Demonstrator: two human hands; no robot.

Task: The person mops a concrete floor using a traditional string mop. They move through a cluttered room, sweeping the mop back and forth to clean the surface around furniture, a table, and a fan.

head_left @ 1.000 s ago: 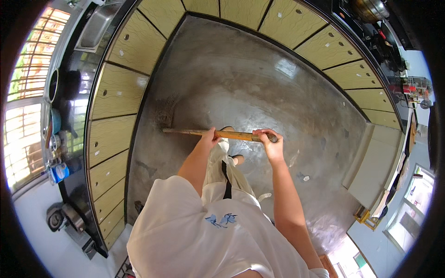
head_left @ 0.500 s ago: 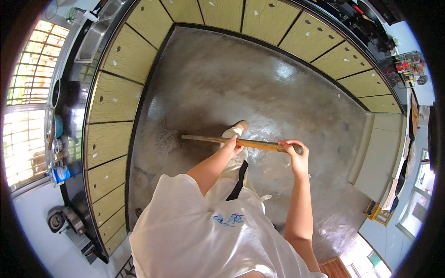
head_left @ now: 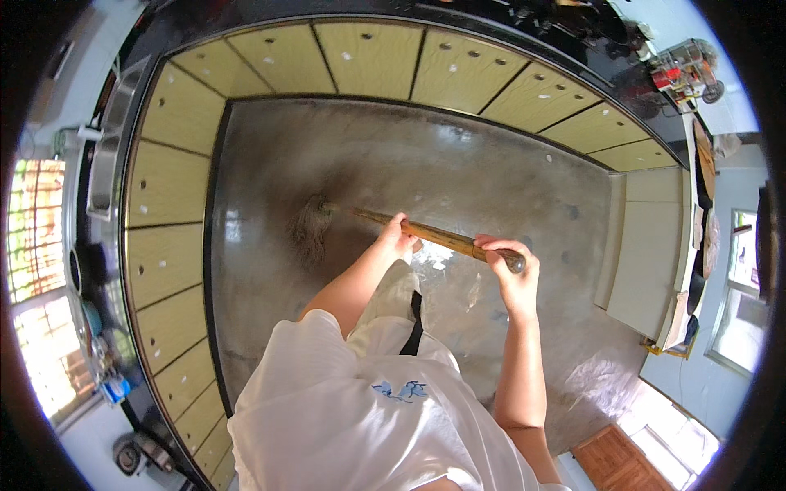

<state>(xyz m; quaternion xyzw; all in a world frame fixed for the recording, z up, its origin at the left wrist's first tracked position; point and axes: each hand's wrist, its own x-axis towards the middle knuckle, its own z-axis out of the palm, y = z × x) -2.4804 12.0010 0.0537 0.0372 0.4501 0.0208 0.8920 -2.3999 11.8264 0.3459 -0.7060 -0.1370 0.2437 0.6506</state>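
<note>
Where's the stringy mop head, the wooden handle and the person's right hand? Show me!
Stringy mop head [head_left: 309,232]: head view, among its strands.
Wooden handle [head_left: 442,236]: head view, on its middle stretch.
Right hand [head_left: 518,285]: head view, on the middle of the hand.

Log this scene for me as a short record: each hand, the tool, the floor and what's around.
Left hand: closed around the wooden handle, partway along it
Right hand: holding the handle near its rounded end
Tool head: stringy, down on the floor, ahead and to the left
Floor: grey-brown, with shiny patches
Surroundings: yellow cabinets along the left and far sides
</note>
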